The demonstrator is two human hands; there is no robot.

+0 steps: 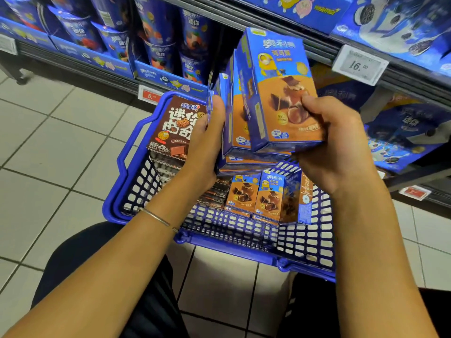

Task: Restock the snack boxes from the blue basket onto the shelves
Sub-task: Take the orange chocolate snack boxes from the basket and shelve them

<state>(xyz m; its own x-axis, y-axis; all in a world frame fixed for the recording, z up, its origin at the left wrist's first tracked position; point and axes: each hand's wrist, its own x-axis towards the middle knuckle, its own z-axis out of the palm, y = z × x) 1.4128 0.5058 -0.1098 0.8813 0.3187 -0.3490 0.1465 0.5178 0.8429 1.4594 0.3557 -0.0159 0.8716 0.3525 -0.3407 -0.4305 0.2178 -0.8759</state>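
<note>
A blue plastic basket (136, 132) stands on the floor in front of me. Above it I hold a bundle of several blue-and-orange snack boxes (275, 76) upright between both hands. My left hand (207, 132) grips the bundle's left side, fingers curled over the box edges. My right hand (334, 142) holds the front box, thumb pressed on its face. More blue-and-orange boxes (258, 193) stand in the basket below. A stack of brown cookie boxes (170, 125) fills the basket's left part.
Shelves with blue snack cups (158, 45) run along the back left. A lower shelf at right holds blue bags (405, 128). A price tag reading 16.90 (358, 65) hangs on the upper shelf rail. White tiled floor (56, 132) lies to the left.
</note>
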